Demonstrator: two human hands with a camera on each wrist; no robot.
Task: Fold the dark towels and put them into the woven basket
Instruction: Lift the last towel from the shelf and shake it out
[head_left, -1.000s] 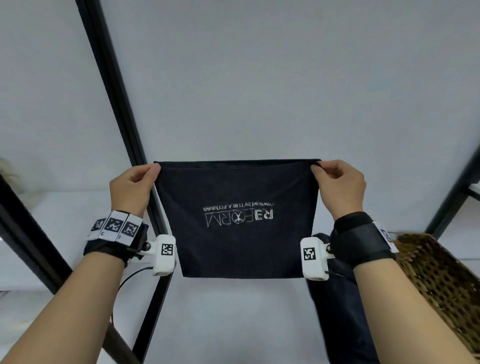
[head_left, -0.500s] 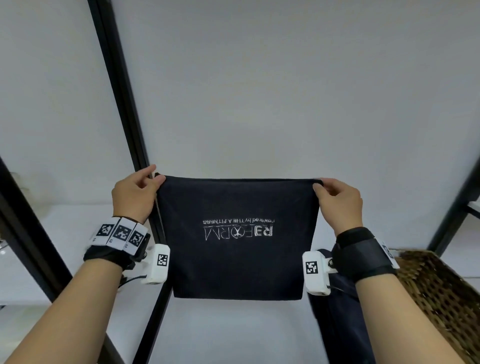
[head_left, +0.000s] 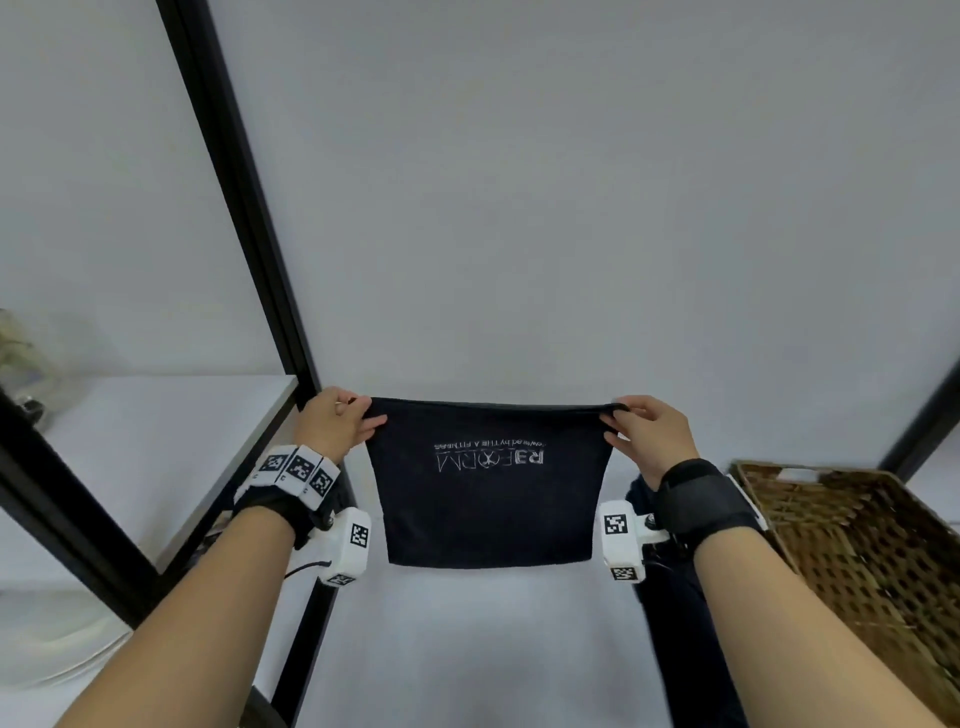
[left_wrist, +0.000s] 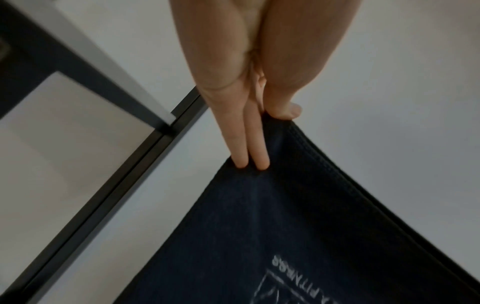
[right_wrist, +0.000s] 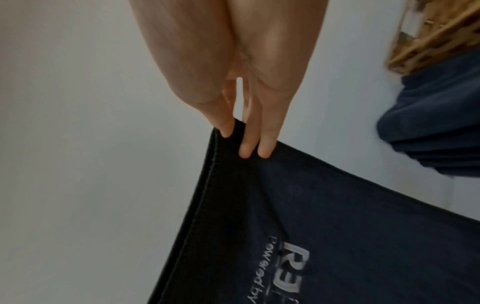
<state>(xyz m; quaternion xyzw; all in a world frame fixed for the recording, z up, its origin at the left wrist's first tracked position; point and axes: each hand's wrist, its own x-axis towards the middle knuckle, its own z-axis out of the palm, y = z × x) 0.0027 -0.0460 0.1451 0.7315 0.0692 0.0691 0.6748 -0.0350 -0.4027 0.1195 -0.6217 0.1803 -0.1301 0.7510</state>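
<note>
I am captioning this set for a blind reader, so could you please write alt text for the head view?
Two hands, left hand and right hand, pinch the top corners of a dark towel and hold it stretched, its white logo upside down. A woven basket sits to the right, with more dark cloth between it and the right arm.

Looks like plain test room, maybe lab. Bare white wall (head_left: 571, 182) beyond hands. White desk (head_left: 467, 649) under hands. Black metal frame (head_left: 249, 218) left of hands. Woven basket (head_left: 857, 561) right of hands.
</note>
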